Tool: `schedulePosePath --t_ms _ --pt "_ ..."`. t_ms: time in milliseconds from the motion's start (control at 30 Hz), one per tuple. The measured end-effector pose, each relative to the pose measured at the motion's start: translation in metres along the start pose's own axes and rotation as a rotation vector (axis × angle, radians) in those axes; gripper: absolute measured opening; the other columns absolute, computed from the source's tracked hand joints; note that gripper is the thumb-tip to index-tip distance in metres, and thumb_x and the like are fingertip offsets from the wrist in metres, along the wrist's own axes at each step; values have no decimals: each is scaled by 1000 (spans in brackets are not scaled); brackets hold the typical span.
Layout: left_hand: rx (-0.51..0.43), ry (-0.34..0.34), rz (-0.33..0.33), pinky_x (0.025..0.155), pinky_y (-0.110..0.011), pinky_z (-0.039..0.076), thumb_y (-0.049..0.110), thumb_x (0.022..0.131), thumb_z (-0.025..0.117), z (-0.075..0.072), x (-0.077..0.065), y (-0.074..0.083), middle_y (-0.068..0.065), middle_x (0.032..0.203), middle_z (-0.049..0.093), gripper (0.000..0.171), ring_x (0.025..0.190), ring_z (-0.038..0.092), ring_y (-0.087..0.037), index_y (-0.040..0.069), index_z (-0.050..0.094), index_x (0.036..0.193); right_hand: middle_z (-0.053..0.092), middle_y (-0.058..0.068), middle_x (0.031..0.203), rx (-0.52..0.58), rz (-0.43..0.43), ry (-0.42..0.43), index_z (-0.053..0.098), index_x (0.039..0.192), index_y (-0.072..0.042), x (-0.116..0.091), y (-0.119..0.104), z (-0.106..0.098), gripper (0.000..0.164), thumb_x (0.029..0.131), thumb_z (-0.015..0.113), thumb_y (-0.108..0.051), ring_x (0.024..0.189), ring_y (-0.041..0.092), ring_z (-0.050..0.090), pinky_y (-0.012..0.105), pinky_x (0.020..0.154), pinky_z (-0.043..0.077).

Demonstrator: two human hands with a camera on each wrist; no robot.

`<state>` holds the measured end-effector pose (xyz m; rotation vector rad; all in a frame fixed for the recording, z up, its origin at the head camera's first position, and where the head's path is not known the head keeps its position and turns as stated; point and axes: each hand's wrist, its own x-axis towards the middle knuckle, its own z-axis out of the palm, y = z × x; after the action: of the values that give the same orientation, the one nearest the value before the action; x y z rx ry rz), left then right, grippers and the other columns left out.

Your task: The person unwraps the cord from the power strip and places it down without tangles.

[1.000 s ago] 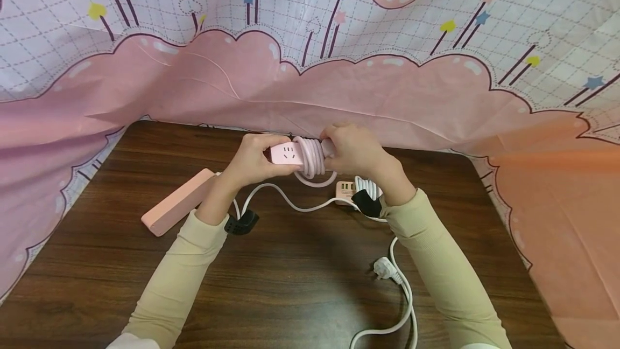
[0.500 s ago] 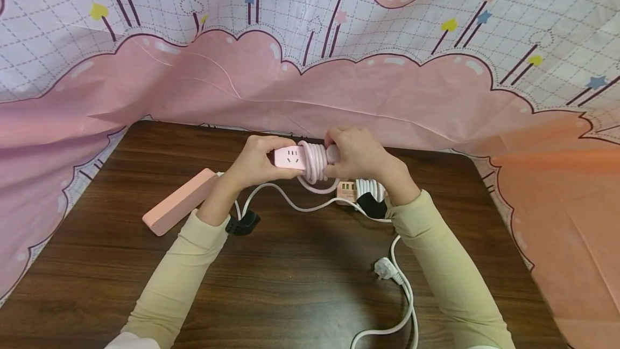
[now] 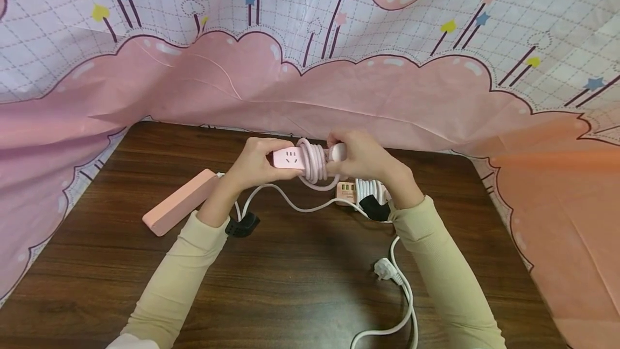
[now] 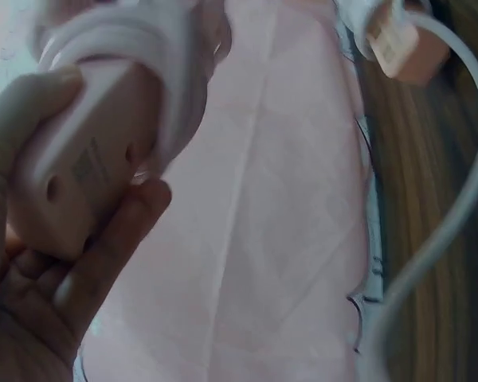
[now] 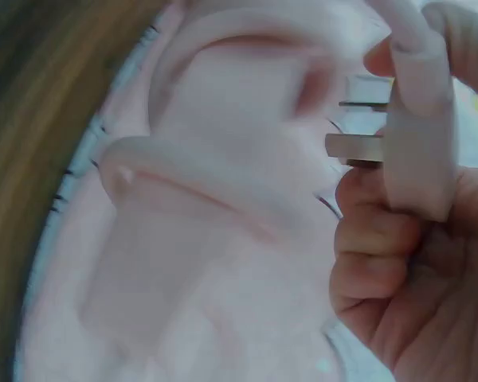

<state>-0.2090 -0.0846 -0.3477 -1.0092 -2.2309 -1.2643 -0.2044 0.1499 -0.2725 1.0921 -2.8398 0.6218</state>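
Note:
In the head view a pink power strip [image 3: 288, 158] is held up over the far side of the table, its socket face toward me. My left hand [image 3: 252, 163] grips its left end between thumb and fingers. A thick pink cord [image 3: 315, 162] is wound round the strip's middle in several turns, with one loop sagging below. My right hand [image 3: 362, 156] pinches the cord's plug [image 3: 338, 152] at the right end. The right wrist view shows metal prongs [image 5: 357, 148] projecting from this plug toward the strip. The strip's underside [image 4: 88, 167] faces the left wrist camera.
An orange-pink power strip [image 3: 179, 203] lies at left, partly behind the left forearm. Near the right wrist sits a small USB power strip [image 3: 346, 192] wrapped in white cord. A white plug [image 3: 385, 268] lies on the wooden table [image 3: 290, 295]. A patterned curtain [image 3: 310, 90] hangs behind.
Both hands and the wound power strip have shifted slightly right. The plug has turned in the right fingers, so more of its pale face shows now.

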Motion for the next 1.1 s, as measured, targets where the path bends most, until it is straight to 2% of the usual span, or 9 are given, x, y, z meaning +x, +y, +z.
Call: schedulePosePath --t_ms 200,367,433,500,600,700,800,867,1100 --pt "27 82 -35 54 -25 41 15 61 87 -5 -2 2 -8 80 69 37 62 54 -13 1 71 92 58 9 87 67 -169 254 54 96 0 -24 -15 11 35 72 78 -7 72 18 51 31 60 44" --pt "76 168 -45 54 -23 39 16 61 87 -10 0 1 -11 82 70 38 62 54 -15 -1 72 92 54 13 87 112 -121 557 45 95 2 -47 -22 51 47 68 83 -3 72 18 54 29 60 47" --pt "95 196 -46 54 -21 38 15 60 87 -12 0 0 -12 82 70 39 62 54 -15 -2 72 91 54 16 88 179 -67 646 44 93 4 -52 -18 73 48 66 83 -1 74 19 56 25 61 47" --pt "92 215 -49 53 -20 38 14 59 88 -13 -1 -1 -12 82 70 39 61 54 -15 -2 72 91 55 19 90 310 29 690 44 93 6 -55 -13 93 46 67 82 2 75 18 58 20 62 48" --pt "61 220 -61 54 -18 38 12 59 88 -14 -4 -1 -12 81 70 39 62 54 -15 -3 71 91 55 19 94 547 229 702 44 93 8 -56 0 117 42 70 78 5 75 13 60 16 60 49" --pt "6 194 -89 55 -17 39 10 60 88 -13 -6 0 -12 82 69 38 63 53 -14 -2 71 92 55 11 92 754 417 668 46 94 4 -53 18 128 38 72 76 3 71 6 59 17 57 50" --pt "-71 157 -115 54 -18 40 7 60 87 -13 -7 1 -12 82 69 38 64 53 -12 -2 71 93 55 4 86 881 506 663 48 94 0 -47 34 126 35 72 75 3 67 3 58 17 54 48" --pt "-131 134 -123 54 -18 41 5 61 86 -13 -8 2 -12 81 69 37 63 53 -11 -3 71 94 58 1 82 960 504 685 49 93 -2 -43 44 119 33 72 73 9 66 3 58 17 56 49" --pt "-254 66 -80 55 -19 45 -2 60 85 -19 -10 1 -14 83 69 39 64 54 -10 -5 70 96 63 -1 91 957 317 860 54 93 -2 -38 74 66 37 70 61 27 80 8 63 18 66 51"
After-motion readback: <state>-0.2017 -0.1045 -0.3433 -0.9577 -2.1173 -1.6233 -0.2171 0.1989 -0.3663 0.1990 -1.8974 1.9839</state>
